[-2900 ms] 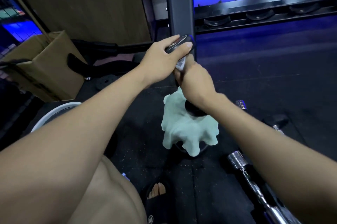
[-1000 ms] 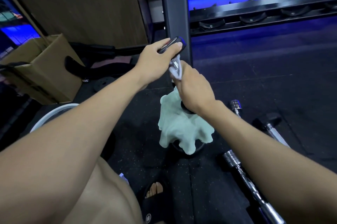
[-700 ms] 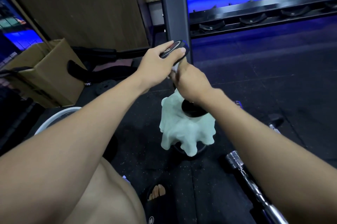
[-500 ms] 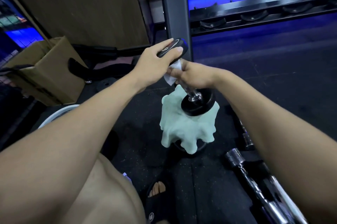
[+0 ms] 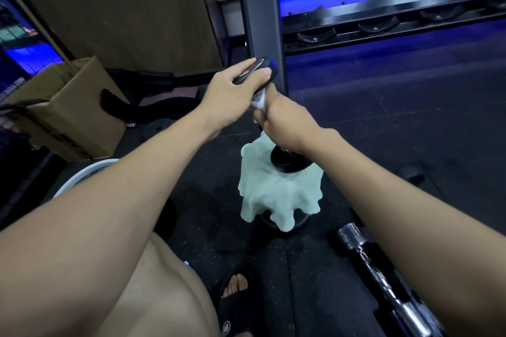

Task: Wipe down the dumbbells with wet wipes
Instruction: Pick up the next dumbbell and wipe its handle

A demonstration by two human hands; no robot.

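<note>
I hold a black dumbbell upright in the air. My left hand [image 5: 235,88] grips its upper head [image 5: 267,68] from above, fingers curled over the rim. My right hand [image 5: 282,120] is wrapped round the handle with a white wet wipe [image 5: 258,102] bunched between palm and bar, so the handle is hidden. The lower black head [image 5: 290,162] shows just below my right wrist. Under it a pale green cloth [image 5: 276,194] is draped over a dark round object on the floor.
A chrome bar [image 5: 380,268] lies on the black rubber floor at lower right. A grey rack post [image 5: 260,8] stands right behind the dumbbell, with cradles [image 5: 375,27] along the rail. Cardboard box [image 5: 71,112] at left, white round rim [image 5: 82,175] beside my knee, sandalled foot [image 5: 235,298] below.
My right hand has turned back round the handle with the wipe, from a sideways grip to knuckles up. The lower head is now partly covered by my wrist. The left hand stays put.
</note>
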